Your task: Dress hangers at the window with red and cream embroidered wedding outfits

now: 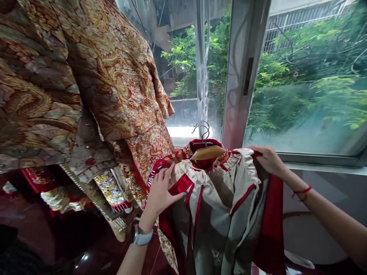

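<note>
A cream skirt (213,200) with a gathered white waistband and red trim hangs over the front of a red embroidered jacket (183,154). Both are on a wooden hanger (208,152) with a metal hook. My left hand (160,189) rests on the left side of the waistband, fingers and thumb spread apart on the cloth. On the other side, my right hand (265,158) is closed round the far right end of the waistband, near the jacket's red sleeve (272,221). Its fingertips are hidden behind the fabric.
Gold and red brocade garments (123,76) hang close at the left, with more embroidered pieces (111,187) beneath them. A window (304,114) with a pale frame (237,68) stands behind. Dark reddish tiles (143,252) cover the floor below.
</note>
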Demonstrator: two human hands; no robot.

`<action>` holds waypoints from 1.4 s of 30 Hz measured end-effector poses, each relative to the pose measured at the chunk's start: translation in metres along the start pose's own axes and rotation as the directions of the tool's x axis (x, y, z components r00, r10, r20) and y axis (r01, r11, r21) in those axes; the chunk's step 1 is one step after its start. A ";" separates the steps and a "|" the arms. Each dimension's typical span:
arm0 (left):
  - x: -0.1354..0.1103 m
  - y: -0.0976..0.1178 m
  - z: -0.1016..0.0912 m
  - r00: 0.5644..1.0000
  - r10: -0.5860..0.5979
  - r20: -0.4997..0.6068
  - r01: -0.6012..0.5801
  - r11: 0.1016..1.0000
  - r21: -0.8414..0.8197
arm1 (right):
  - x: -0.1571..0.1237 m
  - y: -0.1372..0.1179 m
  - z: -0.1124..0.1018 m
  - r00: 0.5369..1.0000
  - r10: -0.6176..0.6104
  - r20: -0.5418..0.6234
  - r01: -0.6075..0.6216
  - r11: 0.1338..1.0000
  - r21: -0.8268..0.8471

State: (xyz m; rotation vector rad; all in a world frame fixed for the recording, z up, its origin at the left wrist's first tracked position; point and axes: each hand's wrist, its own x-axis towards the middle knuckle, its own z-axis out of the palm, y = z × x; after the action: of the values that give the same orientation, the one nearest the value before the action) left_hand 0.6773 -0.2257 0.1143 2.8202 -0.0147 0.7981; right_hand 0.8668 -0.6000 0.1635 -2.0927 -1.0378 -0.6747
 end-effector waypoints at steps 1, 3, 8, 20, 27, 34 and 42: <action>0.006 0.003 0.001 1.000 0.000 0.015 0.000 1.000 0.031 | 0.001 -0.002 0.001 0.999 0.029 -0.040 -0.029 1.000 -0.005; 0.020 0.009 0.001 0.999 -0.027 0.020 0.025 0.996 0.085 | 0.002 -0.010 -0.001 0.990 0.080 -0.119 -0.083 0.996 -0.018; 0.035 0.015 0.005 0.989 -0.120 0.092 0.105 0.984 0.145 | 0.002 -0.038 -0.013 0.959 0.072 -0.273 -0.103 0.989 -0.104; 0.039 0.021 -0.001 0.982 -0.137 0.127 0.106 0.969 0.224 | 0.002 -0.071 -0.006 0.983 -0.180 0.042 0.184 0.926 -0.329; 0.040 0.025 -0.010 0.982 -0.141 0.130 0.101 0.956 0.276 | -0.021 -0.073 0.022 0.979 -0.183 -0.093 0.135 0.914 -0.382; 0.044 0.009 -0.002 0.996 -0.064 0.054 0.047 0.959 0.279 | -0.030 -0.060 0.036 0.996 -0.086 -0.006 0.068 0.830 -0.553; 0.016 0.013 0.005 0.982 -0.054 -0.181 0.093 0.972 0.217 | -0.048 -0.055 -0.003 1.000 0.012 0.023 0.001 0.862 -0.506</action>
State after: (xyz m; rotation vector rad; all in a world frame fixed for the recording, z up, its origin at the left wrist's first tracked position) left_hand 0.6922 -0.2385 0.1211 2.9255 0.2197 1.0884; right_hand 0.7952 -0.6003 0.1515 -2.5555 -0.9353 -1.0085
